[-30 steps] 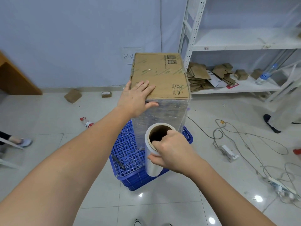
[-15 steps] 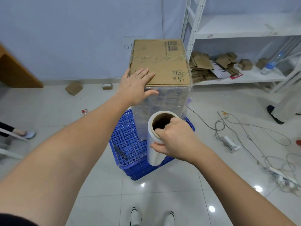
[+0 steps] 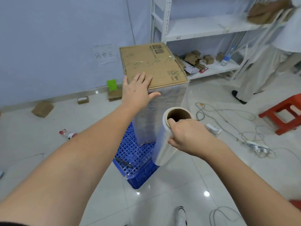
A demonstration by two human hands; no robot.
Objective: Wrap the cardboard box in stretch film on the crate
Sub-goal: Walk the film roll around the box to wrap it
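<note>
Gripping film roll (image 3: 164, 144), right hand (image 3: 189, 136); box (image 3: 153, 66) on crate (image 3: 136, 160).

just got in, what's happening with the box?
A person is wrapping a tall cardboard box that stands on a blue crate. The left hand lies flat on the box's top near corner, steadying it. The right hand grips the stretch film roll by its upper end, thumb hooked into the cardboard core, just right of the box. The sides already look covered in film; the top is mostly bare cardboard. Cables trail on the floor to the right.
</note>
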